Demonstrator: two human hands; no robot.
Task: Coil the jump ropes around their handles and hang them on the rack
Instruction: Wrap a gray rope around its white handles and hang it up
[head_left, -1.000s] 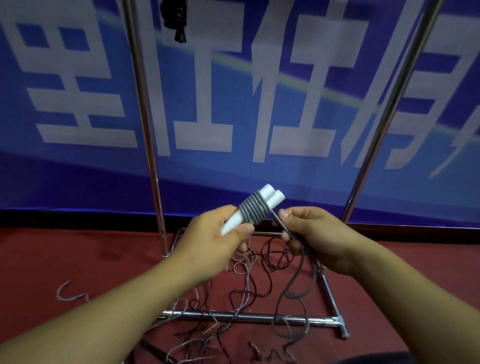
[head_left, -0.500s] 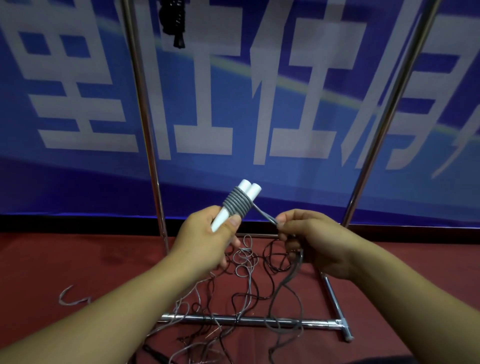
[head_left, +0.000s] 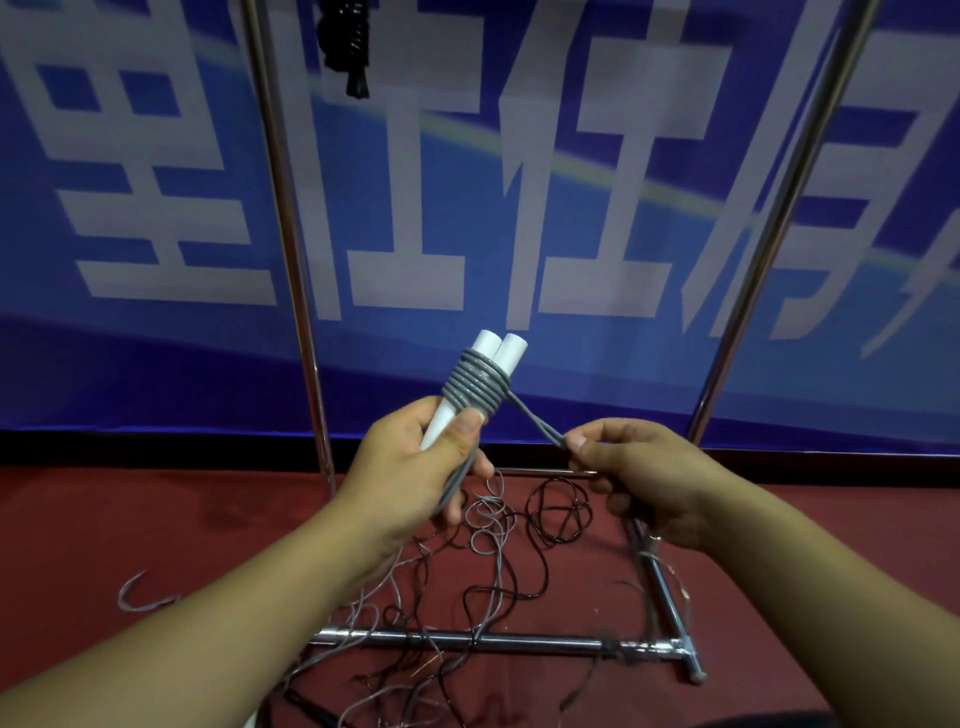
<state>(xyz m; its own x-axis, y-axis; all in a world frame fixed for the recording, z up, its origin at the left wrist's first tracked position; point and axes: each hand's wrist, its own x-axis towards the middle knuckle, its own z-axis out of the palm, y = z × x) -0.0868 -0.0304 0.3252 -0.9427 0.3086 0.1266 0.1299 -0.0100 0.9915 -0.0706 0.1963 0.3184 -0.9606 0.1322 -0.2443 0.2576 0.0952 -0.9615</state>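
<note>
My left hand (head_left: 415, 467) grips two white jump-rope handles (head_left: 498, 351) held side by side and pointing up. Several turns of grey rope (head_left: 475, 387) are wound around their upper half. A doubled strand of this grey rope runs down to the right from the coil. My right hand (head_left: 639, 473) pinches that strand between thumb and forefinger, and it is taut. The chrome rack (head_left: 283, 208) stands behind my hands, with two uprights and a base frame on the floor. A coiled black rope (head_left: 347, 41) hangs from the rack at the top.
Loose grey and black ropes (head_left: 498, 551) lie tangled on the red carpet inside and over the rack's base bars (head_left: 467, 640). A short grey piece (head_left: 136, 597) lies to the left. A blue banner with white characters fills the background.
My left hand tilted the handles more upright and shifted them left. My right hand moved slightly right and down, drawing the strand out from the coil.
</note>
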